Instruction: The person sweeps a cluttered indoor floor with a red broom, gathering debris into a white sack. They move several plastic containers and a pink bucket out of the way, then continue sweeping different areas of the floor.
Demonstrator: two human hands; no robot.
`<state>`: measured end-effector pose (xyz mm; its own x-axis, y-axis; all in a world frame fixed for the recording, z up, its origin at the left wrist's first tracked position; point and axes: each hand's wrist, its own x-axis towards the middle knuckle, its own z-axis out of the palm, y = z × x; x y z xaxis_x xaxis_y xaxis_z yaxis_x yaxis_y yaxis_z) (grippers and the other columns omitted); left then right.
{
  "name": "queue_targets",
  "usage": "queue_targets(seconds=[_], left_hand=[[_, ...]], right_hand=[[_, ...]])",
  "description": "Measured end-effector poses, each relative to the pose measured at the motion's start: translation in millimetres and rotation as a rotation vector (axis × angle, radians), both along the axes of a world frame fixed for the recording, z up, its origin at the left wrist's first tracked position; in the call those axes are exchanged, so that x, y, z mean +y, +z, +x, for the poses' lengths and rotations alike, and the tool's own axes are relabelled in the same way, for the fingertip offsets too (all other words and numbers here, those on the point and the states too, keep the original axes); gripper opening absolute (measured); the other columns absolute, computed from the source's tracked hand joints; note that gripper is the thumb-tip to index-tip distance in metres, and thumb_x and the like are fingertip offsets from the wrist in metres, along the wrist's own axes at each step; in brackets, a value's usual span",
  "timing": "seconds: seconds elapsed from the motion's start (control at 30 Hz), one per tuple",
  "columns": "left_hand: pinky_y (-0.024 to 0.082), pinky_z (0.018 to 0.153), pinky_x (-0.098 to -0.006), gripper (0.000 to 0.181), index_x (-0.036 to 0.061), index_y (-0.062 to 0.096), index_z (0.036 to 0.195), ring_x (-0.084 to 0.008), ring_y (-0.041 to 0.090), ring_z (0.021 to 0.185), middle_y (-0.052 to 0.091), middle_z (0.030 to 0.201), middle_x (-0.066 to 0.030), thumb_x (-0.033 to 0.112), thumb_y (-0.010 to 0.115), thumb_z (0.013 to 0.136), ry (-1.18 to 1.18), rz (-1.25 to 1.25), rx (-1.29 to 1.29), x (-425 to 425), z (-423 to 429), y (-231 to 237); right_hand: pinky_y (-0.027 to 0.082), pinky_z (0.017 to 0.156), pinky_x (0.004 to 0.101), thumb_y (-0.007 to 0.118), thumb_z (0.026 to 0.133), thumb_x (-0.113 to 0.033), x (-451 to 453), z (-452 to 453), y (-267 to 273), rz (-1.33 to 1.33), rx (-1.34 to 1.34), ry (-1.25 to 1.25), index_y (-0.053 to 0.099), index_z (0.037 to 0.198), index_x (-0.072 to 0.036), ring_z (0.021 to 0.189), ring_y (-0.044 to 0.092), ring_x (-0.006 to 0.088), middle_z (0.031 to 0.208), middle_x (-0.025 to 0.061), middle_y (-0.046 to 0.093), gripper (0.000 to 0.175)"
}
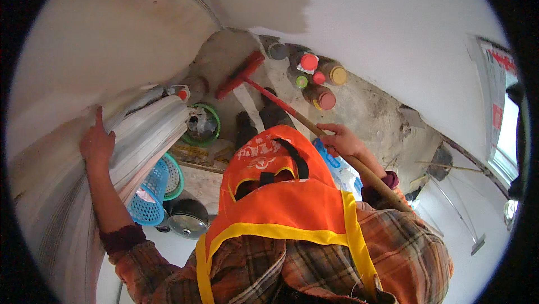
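Note:
My right hand (343, 140) grips the wooden handle (374, 180) of a push broom, which passes under my right forearm. Where it runs down to the floor the handle is red, and it ends in a red broom head (242, 73) with dark bristles, lying on the concrete floor near the wall corner. My left hand (97, 142) is raised at the left beside pale striped sheeting (147, 125). Its index finger points up along the stained wall (126, 38), the thumb stands apart, and nothing shows in it; whether the fingertip touches the wall I cannot tell.
Several lidded jars (326, 98) stand along the right wall, beside a dark round container (278, 51). Left of my feet is a green-rimmed bin (217, 123) with rubbish inside. Nearer are a blue plastic basket (147, 198) and a glass-lidded pot (187, 220). A thin-handled tool (459, 209) lies right.

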<state>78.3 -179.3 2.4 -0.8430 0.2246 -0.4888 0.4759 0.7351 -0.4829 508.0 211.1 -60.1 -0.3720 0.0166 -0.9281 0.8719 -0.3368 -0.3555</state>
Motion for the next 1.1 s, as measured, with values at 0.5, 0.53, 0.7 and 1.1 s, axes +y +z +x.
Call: queue_targets(seconds=[0.5, 0.53, 0.7, 1.1], left_hand=[[0.049, 0.077, -0.047, 0.075, 0.0211, 0.027, 0.141, -0.0361, 0.061, 0.088, 0.063, 0.096, -0.0184, 0.025, 0.064, 0.077, -0.27, 0.067, -0.042, 51, -21, -7], [0.049, 0.077, -0.0468, 0.074, 0.0208, 0.028, 0.141, -0.0361, 0.061, 0.089, 0.063, 0.097, -0.0186, 0.025, 0.064, 0.077, -0.294, 0.072, -0.052, 52, -21, -8], [0.05, 0.076, -0.0457, 0.07, 0.0196, 0.032, 0.139, -0.0356, 0.062, 0.089, 0.063, 0.097, -0.0187, 0.025, 0.064, 0.077, -0.379, 0.036, -0.032, 55, -21, -14], [0.05, 0.077, -0.0444, 0.064, 0.0178, 0.037, 0.136, -0.0339, 0.062, 0.089, 0.063, 0.097, -0.0174, 0.024, 0.062, 0.077, -0.462, 0.005, -0.055, 93, 9, -15]], right_hand=[[0.038, 0.042, 0.0243, 0.052, 0.087, -0.012, -94, 73, 13, -0.051, -0.084, -0.376, 0.045, 0.131, -0.004, 0.047, 0.046, 0.0107, 0.062, 0.0022, 0.05, 0.045], [0.037, 0.042, 0.0243, 0.053, 0.087, -0.012, -102, 70, 16, 0.016, -0.071, -0.295, 0.044, 0.131, -0.004, 0.047, 0.046, 0.0106, 0.061, 0.002, 0.05, 0.045], [0.038, 0.043, 0.0236, 0.053, 0.086, -0.012, -120, 42, -27, 0.056, 0.163, -0.294, 0.043, 0.132, -0.002, 0.047, 0.046, 0.0096, 0.065, 0.001, 0.052, 0.047], [0.041, 0.044, 0.0236, 0.055, 0.085, -0.011, -148, 183, 40, 0.061, -0.143, -0.465, 0.045, 0.129, 0.002, 0.049, 0.05, 0.0102, 0.065, 0.003, 0.054, 0.046]])
